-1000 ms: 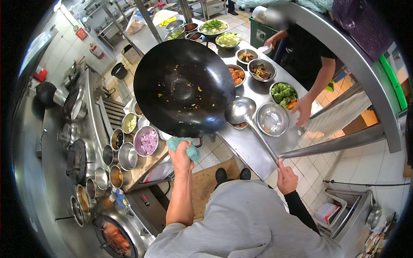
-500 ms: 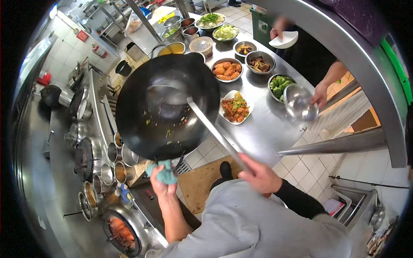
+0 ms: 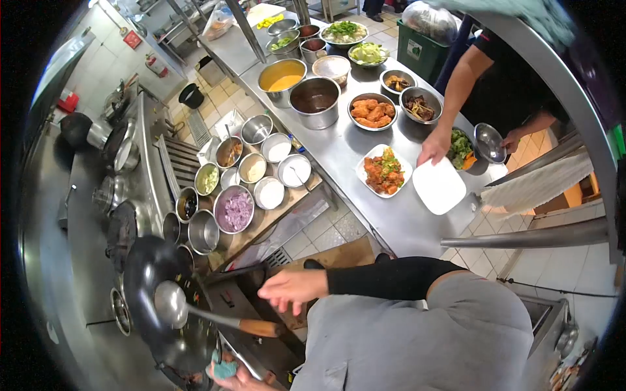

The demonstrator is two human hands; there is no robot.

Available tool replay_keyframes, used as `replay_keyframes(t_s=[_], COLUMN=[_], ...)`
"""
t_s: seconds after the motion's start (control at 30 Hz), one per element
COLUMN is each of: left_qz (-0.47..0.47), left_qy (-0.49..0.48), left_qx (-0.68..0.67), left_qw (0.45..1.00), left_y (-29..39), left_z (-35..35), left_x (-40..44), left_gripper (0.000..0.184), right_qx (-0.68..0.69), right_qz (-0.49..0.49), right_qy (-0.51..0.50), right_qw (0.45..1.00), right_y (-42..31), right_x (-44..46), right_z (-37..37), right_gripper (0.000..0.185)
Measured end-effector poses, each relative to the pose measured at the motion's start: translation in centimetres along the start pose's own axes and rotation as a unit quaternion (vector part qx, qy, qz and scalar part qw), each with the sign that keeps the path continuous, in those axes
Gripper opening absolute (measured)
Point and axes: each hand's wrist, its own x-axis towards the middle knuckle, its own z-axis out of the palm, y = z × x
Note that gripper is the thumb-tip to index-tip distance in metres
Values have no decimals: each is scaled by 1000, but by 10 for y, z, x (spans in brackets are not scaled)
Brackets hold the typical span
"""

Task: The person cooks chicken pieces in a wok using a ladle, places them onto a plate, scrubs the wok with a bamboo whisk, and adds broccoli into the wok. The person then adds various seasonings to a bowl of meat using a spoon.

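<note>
At the lower left, my left hand (image 3: pixel 238 376) grips the black wok (image 3: pixel 147 293) by its edge through a green cloth (image 3: pixel 225 366). The wok is tilted over the stove, with small food scraps inside. A ladle (image 3: pixel 171 304) rests in it, its wooden handle (image 3: pixel 259 327) sticking out over the rim to the right. My right hand (image 3: pixel 293 289) is in the air just above that handle, fingers apart, holding nothing. On the steel table, a white dish of red-brown food (image 3: pixel 384 171) stands beside an empty white dish (image 3: pixel 439 187).
A co-worker's hand (image 3: pixel 435 144) touches the empty dish; the other holds a metal bowl (image 3: pixel 490 143). Bowls of chicken pieces (image 3: pixel 372 113) and a steel pot (image 3: pixel 315 104) stand on the table. Ingredient bowls, one with chopped onion (image 3: pixel 233 209), line the left shelf. A steel bar (image 3: pixel 528 236) crosses at right.
The wok has moved from over the table down to the stove at left. My right hand has let go of the ladle. The co-worker has set down the white dish.
</note>
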Motion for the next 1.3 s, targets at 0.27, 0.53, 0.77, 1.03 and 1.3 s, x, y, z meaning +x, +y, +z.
replay_keyframes(t_s=[0.27, 0.53, 0.77, 1.03, 1.3], left_qz=[63, -3, -6, 34, 148], left_qy=[181, 167, 178, 261, 364], left_qx=[22, -45, -66, -86, -195], left_qw=[981, 985, 982, 961, 899], left_y=[30, -14, -31, -23, 44], left_z=[-181, -139, -106, -134, -248], left_x=[159, 286, 327, 314, 213], left_gripper=[39, 34, 30, 25, 23], right_qx=[338, 451, 327, 105, 56], right_qz=[-234, -377, -433, -465, -415], right_qy=[425, 667, 782, 732, 579], right_qw=[806, 458, 307, 487, 700], right_y=[-9, -63, -85, -77, -126], right_x=[5, 18, 13, -34, 31], right_z=[-201, -370, -399, -306, -195], right_gripper=[21, 39, 35, 15, 13])
